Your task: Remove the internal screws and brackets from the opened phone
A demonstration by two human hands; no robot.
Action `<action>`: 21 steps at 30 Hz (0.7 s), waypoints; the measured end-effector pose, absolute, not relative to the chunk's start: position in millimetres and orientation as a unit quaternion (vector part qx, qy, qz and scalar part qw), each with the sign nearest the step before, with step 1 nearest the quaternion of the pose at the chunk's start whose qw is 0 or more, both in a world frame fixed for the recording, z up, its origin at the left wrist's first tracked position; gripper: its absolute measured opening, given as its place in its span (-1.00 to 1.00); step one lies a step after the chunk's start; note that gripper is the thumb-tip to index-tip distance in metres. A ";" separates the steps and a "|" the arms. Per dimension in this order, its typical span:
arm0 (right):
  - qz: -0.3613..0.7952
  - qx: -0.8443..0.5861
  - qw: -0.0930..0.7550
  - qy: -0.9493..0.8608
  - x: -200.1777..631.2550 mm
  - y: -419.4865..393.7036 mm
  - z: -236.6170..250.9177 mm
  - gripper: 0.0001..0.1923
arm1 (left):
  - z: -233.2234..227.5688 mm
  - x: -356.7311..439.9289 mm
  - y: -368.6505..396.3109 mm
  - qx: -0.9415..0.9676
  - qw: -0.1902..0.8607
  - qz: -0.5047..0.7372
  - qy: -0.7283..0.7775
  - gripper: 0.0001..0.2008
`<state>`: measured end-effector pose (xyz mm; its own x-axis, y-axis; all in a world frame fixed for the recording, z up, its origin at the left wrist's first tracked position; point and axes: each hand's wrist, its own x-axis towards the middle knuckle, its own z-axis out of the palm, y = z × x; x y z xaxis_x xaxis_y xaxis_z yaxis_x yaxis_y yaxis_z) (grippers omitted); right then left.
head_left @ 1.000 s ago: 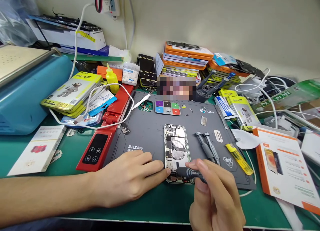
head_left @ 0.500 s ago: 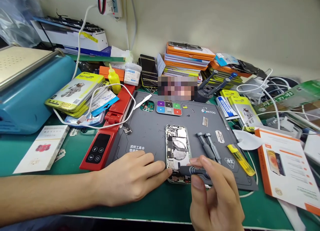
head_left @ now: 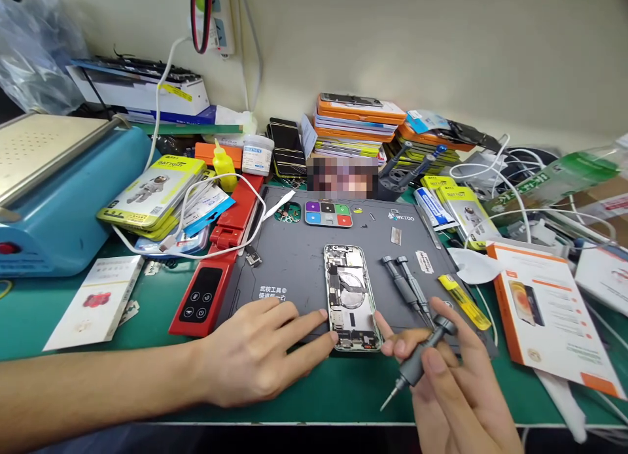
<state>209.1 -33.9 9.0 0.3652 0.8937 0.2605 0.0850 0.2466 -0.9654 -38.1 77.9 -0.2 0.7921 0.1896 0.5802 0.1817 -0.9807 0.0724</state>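
An opened phone (head_left: pixel 350 296) with its insides showing lies on a dark grey work mat (head_left: pixel 294 258). My left hand (head_left: pixel 260 352) rests flat on the mat's front edge, its fingertips touching the phone's lower left side. My right hand (head_left: pixel 456 392) holds a grey screwdriver (head_left: pixel 417 362) to the right of the phone and off it. The tool is tilted, with its tip pointing down and left over the green table. Two more grey screwdrivers (head_left: pixel 408 285) lie on the mat just behind my right hand.
A red device (head_left: pixel 210 277) lies left of the mat, a blue machine (head_left: pixel 59 192) further left. A small coloured tray (head_left: pixel 328 213) sits at the mat's back. A yellow tool (head_left: pixel 464 301), an orange-edged box (head_left: pixel 547 316), stacked boxes (head_left: pixel 358 123) and white cables (head_left: pixel 510 186) crowd the right and back.
My right hand pulled the screwdriver off the phone's lower end, moved right and turned its tip down towards me. The left hand stayed put. The view shifted slightly.
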 end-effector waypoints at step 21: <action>0.354 -0.497 0.674 -0.416 201.6 -25.3 -0.2 -0.57 | 1.8 -35.8 76.3 0.948 -0.025 0.301 0.105 -0.74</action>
<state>201.6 -25.3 -0.2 0.4037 0.8906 0.2096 -0.0628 0.2555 -0.9648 -35.8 76.3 1.8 0.7970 0.1835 0.5754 0.2130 -0.9769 0.0165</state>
